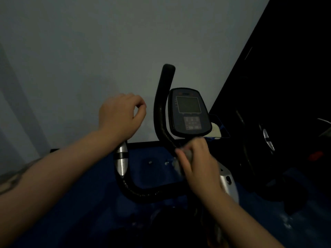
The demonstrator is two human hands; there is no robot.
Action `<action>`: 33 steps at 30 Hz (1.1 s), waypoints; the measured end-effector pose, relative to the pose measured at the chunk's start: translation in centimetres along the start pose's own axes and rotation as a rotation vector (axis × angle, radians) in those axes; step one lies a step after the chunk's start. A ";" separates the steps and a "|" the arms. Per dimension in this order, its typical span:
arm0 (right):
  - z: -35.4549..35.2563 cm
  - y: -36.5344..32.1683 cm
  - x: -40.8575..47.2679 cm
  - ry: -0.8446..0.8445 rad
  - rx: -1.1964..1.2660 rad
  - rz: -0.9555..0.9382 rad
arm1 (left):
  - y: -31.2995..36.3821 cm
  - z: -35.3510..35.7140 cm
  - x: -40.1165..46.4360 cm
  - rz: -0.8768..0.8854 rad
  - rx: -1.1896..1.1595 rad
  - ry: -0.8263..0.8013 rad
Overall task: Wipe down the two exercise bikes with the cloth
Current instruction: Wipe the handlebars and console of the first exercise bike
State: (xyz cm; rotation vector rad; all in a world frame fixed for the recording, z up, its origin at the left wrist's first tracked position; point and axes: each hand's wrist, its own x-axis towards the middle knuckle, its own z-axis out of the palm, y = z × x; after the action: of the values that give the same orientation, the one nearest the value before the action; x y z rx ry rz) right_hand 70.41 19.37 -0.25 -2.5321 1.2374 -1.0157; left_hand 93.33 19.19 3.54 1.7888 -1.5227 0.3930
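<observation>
Item: exercise bike point(143, 192), nearer unit, seen from above in dim light. Black padded handlebar, U-shaped, with one upright arm rising beside the console point(189, 111); a chrome sensor sleeve point(121, 158) sits on the opposite arm. Blue housing below.

Item: cloth point(186, 156). Pale, bunched, blurred. It lies against the handlebar's upright arm, just under the console, in the right hand point(197, 163), whose fingers point(180, 152) are curled round cloth and bar together.

Item: left hand point(121, 115). Raised above the chrome sleeve, apart from the bike. Its fingers are loosely curled, thumb and forefinger tip nearly meeting, and nothing is seen in them.

Item: second exercise bike point(266, 138). To the right, in deep shadow; only a chrome part and dark frame outlines can be made out. A small tray with a pale object point(216, 130) sits behind the console.

Step in hand, as judged: wiping the foam grip of the upright arm. To do it well, keep the cloth wrapped fully round the bar and draw it along the whole length to the capped top, twisting so the far side is covered. The free hand would serve best steadying the other arm. The console face and keypad call for lighter pressure. The second bike appears not yet reached.
</observation>
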 end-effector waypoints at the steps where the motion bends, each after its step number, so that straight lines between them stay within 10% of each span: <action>1: 0.4 -0.7 2.0 -0.004 -0.021 -0.007 | 0.1 0.0 0.0 -0.022 0.026 0.012; 33: 0.3 0.6 -8.7 0.201 0.359 0.415 | -0.2 1.0 0.0 -0.010 0.077 0.098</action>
State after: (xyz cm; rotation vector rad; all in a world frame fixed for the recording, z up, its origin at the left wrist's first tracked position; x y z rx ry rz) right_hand 66.44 25.36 -5.15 -1.8449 1.4025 -1.2680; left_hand 93.29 18.52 2.75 1.8079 -1.4475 0.5335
